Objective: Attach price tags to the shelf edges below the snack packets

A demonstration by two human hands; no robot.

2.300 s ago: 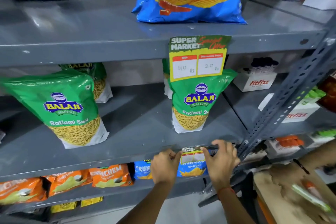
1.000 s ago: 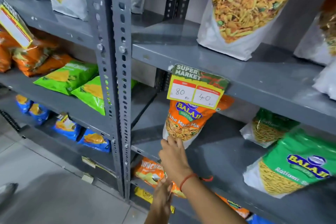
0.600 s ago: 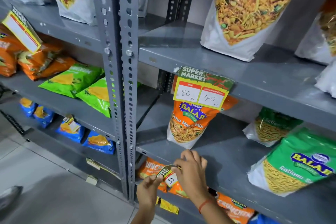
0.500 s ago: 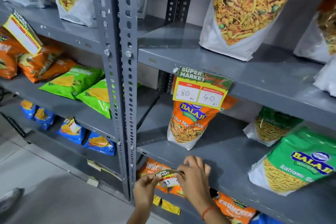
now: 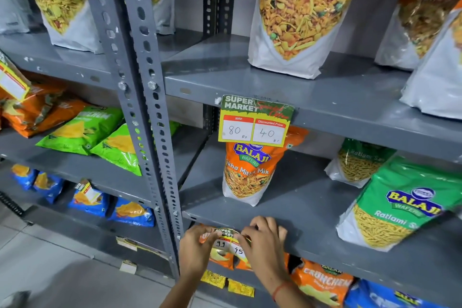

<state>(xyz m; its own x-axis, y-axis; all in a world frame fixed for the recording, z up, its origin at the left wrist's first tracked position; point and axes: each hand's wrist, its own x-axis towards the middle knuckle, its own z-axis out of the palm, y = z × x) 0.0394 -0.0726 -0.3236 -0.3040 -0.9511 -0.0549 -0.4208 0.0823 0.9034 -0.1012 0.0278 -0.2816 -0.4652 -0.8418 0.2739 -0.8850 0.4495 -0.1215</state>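
Note:
A small green-and-yellow price tag marked 99 and 45 lies against the front edge of the grey middle shelf. My left hand pinches its left side and my right hand presses its right side onto the shelf edge. An orange Tikha Mitha Mix packet stands on that shelf just above the tag. A larger tag reading 80 and 40 hangs from the upper shelf edge.
A perforated grey upright stands just left of my hands. Green Ratlami Sev packets sit to the right, orange Crunchem packets below. The left bay holds green, orange and blue packets and two more tags.
The view swung from the right-hand bay to this one. My hands brought the small tag up to the middle shelf edge, and both now press it there.

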